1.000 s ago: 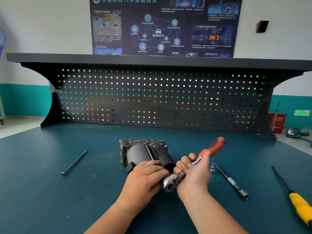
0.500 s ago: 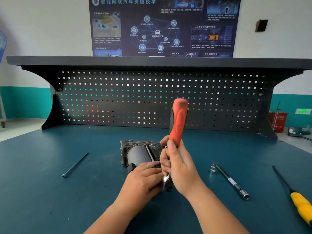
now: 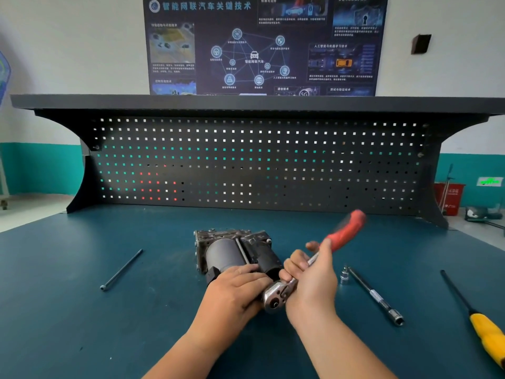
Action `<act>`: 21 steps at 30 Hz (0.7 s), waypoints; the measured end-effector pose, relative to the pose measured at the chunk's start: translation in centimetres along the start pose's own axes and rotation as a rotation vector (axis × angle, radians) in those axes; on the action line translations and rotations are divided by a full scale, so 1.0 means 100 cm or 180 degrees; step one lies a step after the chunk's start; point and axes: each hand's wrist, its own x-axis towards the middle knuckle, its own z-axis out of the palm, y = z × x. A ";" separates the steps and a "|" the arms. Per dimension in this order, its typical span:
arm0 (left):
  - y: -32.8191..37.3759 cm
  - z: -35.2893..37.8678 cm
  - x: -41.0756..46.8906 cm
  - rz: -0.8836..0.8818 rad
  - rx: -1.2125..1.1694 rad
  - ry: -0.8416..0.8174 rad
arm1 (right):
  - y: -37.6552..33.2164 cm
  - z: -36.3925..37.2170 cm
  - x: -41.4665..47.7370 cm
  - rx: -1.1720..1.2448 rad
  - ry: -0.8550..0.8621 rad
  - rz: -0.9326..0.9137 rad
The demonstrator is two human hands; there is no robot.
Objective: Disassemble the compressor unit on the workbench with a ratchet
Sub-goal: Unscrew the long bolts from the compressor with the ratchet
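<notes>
right grip (image 3: 314,283): fingers curled round the ratchet (image 3: 313,261) shank, just below the red handle; handle blurred, pointing up-right.
left grip (image 3: 237,288): fingers laid flat over the compressor (image 3: 235,250) near end, pressing down, touching the ratchet head.
ratchet head: on the near end face; fastener hidden.
compressor: on its side, mid-counter (image 3: 82,310).
handling: likely heavy, rigid metal; the round can may roll under torque, so brace the can or casting. Bare shank looks slick; red handle gives more leverage.
loose: bolt (image 3: 121,269) left, well apart; socket (image 3: 345,277), extension (image 3: 374,296), screwdriver (image 3: 486,332) right.
</notes>
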 end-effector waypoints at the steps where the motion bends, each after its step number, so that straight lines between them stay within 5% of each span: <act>1: 0.000 0.000 0.000 0.0000 0.0014 0.0008 | -0.001 0.001 -0.001 -0.0194 -0.0196 -0.0076; 9: -0.002 0.003 0.000 0.0067 -0.0046 -0.0022 | -0.001 0.016 -0.014 -0.1841 -0.1895 -0.0608; 12: -0.002 0.003 0.001 0.0177 -0.0041 -0.0001 | -0.001 0.015 -0.017 -0.2035 -0.2070 -0.0720; 15: -0.002 0.002 0.002 0.0144 0.0064 -0.0079 | -0.001 0.011 -0.014 -0.1416 -0.1628 -0.0568; 21: 0.001 0.001 0.002 -0.0020 0.0030 0.0025 | 0.004 -0.008 0.004 0.0382 0.0349 0.0252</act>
